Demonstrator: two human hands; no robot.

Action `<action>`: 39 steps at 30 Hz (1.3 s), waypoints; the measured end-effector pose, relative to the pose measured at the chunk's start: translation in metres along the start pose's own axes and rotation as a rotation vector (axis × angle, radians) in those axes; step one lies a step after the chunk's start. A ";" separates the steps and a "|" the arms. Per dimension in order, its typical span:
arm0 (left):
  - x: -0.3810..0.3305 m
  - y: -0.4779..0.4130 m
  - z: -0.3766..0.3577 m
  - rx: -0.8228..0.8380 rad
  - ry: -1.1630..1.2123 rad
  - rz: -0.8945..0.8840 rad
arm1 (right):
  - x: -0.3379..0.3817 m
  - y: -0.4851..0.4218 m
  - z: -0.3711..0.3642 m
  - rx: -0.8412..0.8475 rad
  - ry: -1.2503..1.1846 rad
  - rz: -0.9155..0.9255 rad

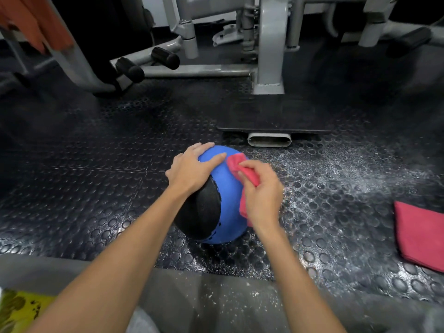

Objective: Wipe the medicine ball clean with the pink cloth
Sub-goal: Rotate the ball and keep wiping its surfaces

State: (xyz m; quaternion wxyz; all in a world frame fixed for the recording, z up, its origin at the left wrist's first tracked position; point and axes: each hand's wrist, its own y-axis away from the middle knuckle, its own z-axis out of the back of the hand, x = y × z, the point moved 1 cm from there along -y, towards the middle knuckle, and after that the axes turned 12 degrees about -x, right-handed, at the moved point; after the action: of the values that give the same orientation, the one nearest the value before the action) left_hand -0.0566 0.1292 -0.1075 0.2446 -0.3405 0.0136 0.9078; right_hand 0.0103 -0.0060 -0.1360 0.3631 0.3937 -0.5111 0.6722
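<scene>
wiping is well underway here, pretty much mid-stroke. the medicine ball is sat on the studded rubber floor, dead centre and just ahead of the knees, with both hands on it. being round, no long axis is really offered; what matters is that the black panel is turned toward the near left and the blue surface faces up and to the right, so the blue side is what's presented to the cloth.

the left hand is laid flat and open over the top left of the ball, fingers spread toward the far edge, nothing gripped, just used to keep it from rolling. the right hand is closed around the pink cloth, which is bunched up and pressed against the upper right of the blue surface; the hand looks a bit blurred. both hands are about equally near, one each side.

a second pink cloth is left folded on the floor well off to the right, untouched. gym machine frames are seen at the far side.
</scene>
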 end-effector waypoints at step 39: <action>0.000 -0.007 -0.004 -0.136 0.030 0.192 | -0.048 0.034 0.000 -0.296 -0.089 -0.477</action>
State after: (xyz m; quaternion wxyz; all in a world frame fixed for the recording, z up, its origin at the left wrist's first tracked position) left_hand -0.0513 0.1346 -0.1094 0.1327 -0.3668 -0.0118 0.9207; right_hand 0.0008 -0.0171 -0.1931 0.5419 0.4745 -0.5121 0.4678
